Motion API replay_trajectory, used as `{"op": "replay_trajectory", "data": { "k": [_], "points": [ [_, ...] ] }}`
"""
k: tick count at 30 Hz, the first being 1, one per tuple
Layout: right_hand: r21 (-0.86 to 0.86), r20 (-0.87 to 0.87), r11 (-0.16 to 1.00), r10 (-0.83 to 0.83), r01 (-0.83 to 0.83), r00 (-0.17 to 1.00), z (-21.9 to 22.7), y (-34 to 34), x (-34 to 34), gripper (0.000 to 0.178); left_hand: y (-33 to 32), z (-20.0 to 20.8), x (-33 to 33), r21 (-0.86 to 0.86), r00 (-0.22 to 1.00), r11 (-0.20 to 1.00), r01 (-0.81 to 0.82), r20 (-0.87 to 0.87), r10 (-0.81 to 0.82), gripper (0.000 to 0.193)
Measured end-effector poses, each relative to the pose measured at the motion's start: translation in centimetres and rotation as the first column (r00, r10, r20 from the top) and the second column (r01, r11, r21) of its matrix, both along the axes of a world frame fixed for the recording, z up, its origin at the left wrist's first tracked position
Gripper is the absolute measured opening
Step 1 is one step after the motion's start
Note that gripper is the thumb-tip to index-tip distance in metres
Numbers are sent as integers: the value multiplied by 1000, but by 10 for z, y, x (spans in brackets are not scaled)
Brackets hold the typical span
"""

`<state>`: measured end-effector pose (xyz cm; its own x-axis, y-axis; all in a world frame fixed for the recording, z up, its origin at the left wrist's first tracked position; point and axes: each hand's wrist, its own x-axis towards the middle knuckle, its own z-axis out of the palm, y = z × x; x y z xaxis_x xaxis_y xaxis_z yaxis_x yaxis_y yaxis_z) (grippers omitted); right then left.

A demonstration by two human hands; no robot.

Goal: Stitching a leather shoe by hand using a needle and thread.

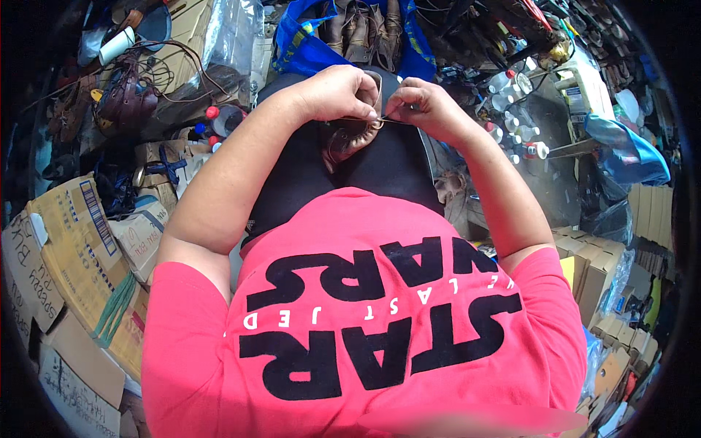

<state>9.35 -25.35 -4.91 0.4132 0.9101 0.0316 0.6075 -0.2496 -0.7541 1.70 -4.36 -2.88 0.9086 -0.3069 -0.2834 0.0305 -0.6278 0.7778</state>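
Note:
A brown leather shoe piece (pixel 349 144) rests on my dark-trousered lap, its curved edge puckered. My left hand (pixel 339 93) is closed on its upper part, thumb and fingertips at the edge. Close beside it on the right, my right hand (pixel 422 106) pinches a thin cord or lace (pixel 388 120) that runs to the left fingertips. The fingers partly cover where the cord meets the leather, so I cannot tell whether it passes through.
Beyond my knees stands a blue bag (pixel 299 47) with several brown boots (pixel 358 36). Plastic bottles (pixel 527 133) stand at the right. Cardboard boxes (pixel 80 241) are stacked left, more boxes (pixel 584 266) right. Dark brown leather pieces (pixel 125 102) lie at the far left.

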Motion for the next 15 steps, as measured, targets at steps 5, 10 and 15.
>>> {"op": "replay_trajectory", "data": {
  "k": [5, 10, 15],
  "points": [
    [87, -35, 992, -92, 95, 995, -11, -6, -15, 13, 8, -7, -2, -162, 991, 987, 1, -128, -22, 24],
    [156, -41, 972, -172, 177, 984, -13, -10, -35, 15, 14, -17, -5, -267, 979, 964, 22, -190, -75, 29],
    [91, 197, 984, -166, 150, 966, 1, -12, -45, 16, 11, -8, -6, -181, 977, 979, 96, -172, -127, 32]
  ]
}}
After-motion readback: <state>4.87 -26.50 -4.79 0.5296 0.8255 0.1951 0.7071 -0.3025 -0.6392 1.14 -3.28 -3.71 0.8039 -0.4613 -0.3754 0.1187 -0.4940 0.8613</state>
